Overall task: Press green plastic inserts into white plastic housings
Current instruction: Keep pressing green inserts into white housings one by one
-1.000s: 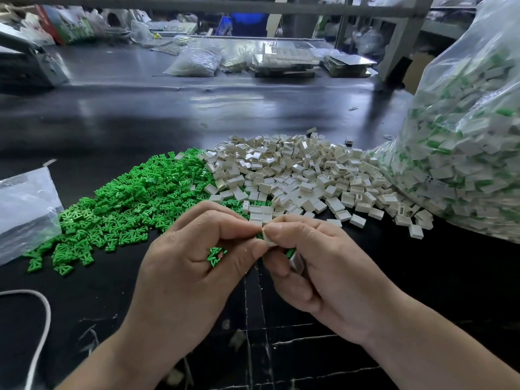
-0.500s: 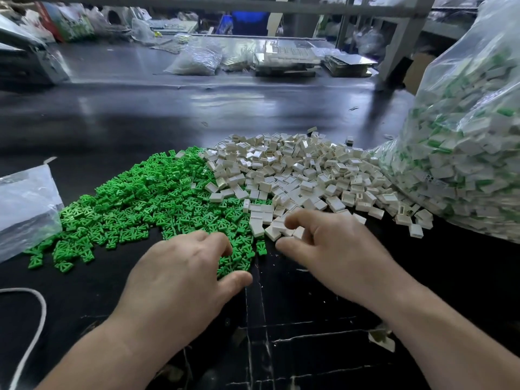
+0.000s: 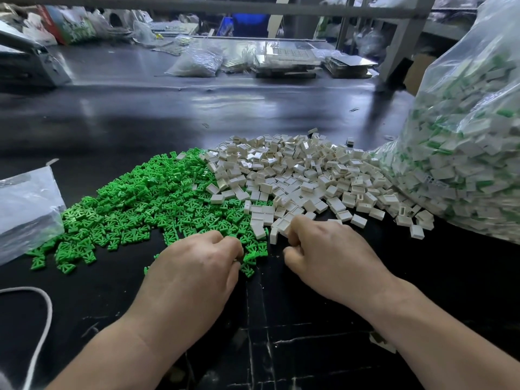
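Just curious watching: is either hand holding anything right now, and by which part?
Cannot tell. The left hand curls its fingers into the green inserts, the right hand into the white housings; the fingertips are hidden.

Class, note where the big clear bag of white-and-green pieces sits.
In the head view, the clear bag stands at the far right, beside the pile of white housings.

**Two loose piles, side by side**

Inserts: small, bright green, flat, roughly triangular lattice pieces. They're heaped loose on the dark tabletop, left of centre, thinning to scattered singles at the left and near edges.

Housings: small white rectangular shells, some with the slot up and others face down, heaped just to the right.

The piles touch and mix along the seam, and a few housings lie on the green.
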Demonstrator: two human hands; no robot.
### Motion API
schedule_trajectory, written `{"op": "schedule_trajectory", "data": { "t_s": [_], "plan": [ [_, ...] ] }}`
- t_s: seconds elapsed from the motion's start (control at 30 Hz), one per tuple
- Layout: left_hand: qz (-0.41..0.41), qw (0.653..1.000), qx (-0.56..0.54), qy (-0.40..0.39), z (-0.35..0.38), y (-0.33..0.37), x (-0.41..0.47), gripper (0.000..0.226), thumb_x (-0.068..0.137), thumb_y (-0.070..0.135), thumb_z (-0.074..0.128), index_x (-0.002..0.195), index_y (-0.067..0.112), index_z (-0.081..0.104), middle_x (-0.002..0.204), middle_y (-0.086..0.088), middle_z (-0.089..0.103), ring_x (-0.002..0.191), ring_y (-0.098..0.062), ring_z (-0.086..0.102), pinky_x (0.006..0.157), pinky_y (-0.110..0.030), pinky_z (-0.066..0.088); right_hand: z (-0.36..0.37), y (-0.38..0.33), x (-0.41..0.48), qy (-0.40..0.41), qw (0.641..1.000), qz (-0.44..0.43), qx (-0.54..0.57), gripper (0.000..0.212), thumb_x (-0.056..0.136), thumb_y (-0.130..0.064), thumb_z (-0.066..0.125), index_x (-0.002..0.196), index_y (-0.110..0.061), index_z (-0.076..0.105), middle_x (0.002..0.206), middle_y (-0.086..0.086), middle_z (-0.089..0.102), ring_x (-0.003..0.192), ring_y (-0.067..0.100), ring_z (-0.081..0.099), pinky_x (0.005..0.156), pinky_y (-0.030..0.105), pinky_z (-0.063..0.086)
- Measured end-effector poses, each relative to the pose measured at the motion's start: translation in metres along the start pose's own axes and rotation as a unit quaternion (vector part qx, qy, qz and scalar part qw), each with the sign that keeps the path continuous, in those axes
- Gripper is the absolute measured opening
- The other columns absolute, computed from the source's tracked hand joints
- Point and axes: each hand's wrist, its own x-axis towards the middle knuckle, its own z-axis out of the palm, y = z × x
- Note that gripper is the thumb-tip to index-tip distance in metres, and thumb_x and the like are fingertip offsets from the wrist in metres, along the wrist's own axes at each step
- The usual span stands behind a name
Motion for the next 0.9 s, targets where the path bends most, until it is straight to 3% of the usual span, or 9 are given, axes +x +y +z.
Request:
{"op": "schedule_trajectory", "data": {
  "t_s": [0.13, 0.2, 0.3, 0.47, 0.57, 0.7, 0.9],
  "plan": [
    [-0.014, 0.999, 0.016, -0.025, -0.001, -0.004, -0.003, 0.022, 0.091, 0.048, 0.050, 0.103, 0.035, 0.062, 0.094, 0.015, 0.055, 0.084, -0.009, 0.056, 0.068, -0.027, 0.049, 0.001, 0.005, -0.002, 0.011, 0.997, 0.011, 0.070, 0.020, 0.093, -0.027, 0.050, 0.112, -0.025, 0.056, 0.062, -0.011, 0.049, 0.065, 0.011, 0.052, 0.062, 0.031, 0.043],
    [-0.019, 0.999, 0.022, -0.032, -0.001, -0.006, -0.004, 0.020, 0.093, 0.047, 0.047, 0.105, 0.036, 0.058, 0.096, 0.016, 0.052, 0.085, -0.008, 0.054, 0.071, -0.026, 0.049, 0.002, 0.005, -0.003, 0.007, 0.991, 0.021, 0.131, 0.021, 0.095, -0.026, 0.052, 0.110, -0.032, 0.065, 0.052, -0.013, 0.050, 0.050, 0.003, 0.047, 0.052, 0.016, 0.034],
    [-0.020, 0.999, 0.021, -0.034, 0.000, -0.007, -0.004, 0.017, 0.094, 0.047, 0.045, 0.100, 0.035, 0.056, 0.091, 0.014, 0.051, 0.082, -0.008, 0.053, 0.069, -0.025, 0.047, 0.001, 0.003, -0.005, -0.027, 0.965, 0.036, 0.257, 0.016, 0.095, -0.029, 0.060, 0.107, -0.033, 0.070, 0.058, -0.031, 0.054, 0.051, -0.005, 0.052, 0.050, 0.009, 0.038],
    [-0.010, 1.000, 0.022, 0.012, -0.002, -0.004, 0.000, 0.017, 0.088, 0.036, 0.053, 0.077, 0.026, 0.059, 0.071, 0.010, 0.052, 0.062, -0.015, 0.053, 0.052, -0.031, 0.044, -0.001, 0.000, -0.008, -0.080, 0.927, 0.040, 0.364, 0.008, 0.095, -0.035, 0.066, 0.102, -0.033, 0.069, 0.071, -0.019, 0.065, 0.055, -0.003, 0.054, 0.052, 0.012, 0.041],
    [-0.007, 0.999, 0.012, 0.034, -0.001, -0.005, 0.003, 0.016, 0.089, 0.033, 0.054, 0.077, 0.023, 0.059, 0.071, 0.009, 0.051, 0.063, -0.015, 0.052, 0.054, -0.030, 0.043, -0.003, -0.005, -0.008, -0.108, 0.874, 0.066, 0.470, 0.020, 0.101, -0.037, 0.057, 0.092, -0.024, 0.069, 0.064, -0.004, 0.064, 0.043, 0.006, 0.041, 0.039, 0.018, 0.033],
    [0.004, 1.000, 0.028, 0.004, 0.001, -0.005, 0.001, 0.019, 0.084, 0.047, 0.059, 0.085, 0.028, 0.065, 0.080, 0.012, 0.054, 0.077, -0.014, 0.055, 0.065, -0.030, 0.045, -0.007, -0.008, -0.007, -0.123, 0.811, 0.081, 0.567, 0.028, 0.099, -0.042, 0.056, 0.090, -0.019, 0.069, 0.062, 0.001, 0.059, 0.043, 0.013, 0.034, 0.036, 0.021, 0.024],
    [0.019, 1.000, 0.020, 0.001, -0.001, -0.004, 0.001, 0.009, 0.084, 0.038, 0.069, 0.083, 0.030, 0.068, 0.077, 0.013, 0.057, 0.073, -0.014, 0.058, 0.064, -0.029, 0.045, -0.006, -0.007, -0.007, -0.124, 0.810, 0.074, 0.568, 0.034, 0.097, -0.035, 0.062, 0.087, -0.002, 0.065, 0.070, 0.012, 0.057, 0.046, 0.017, 0.035, 0.037, 0.025, 0.024]
  ]
}}
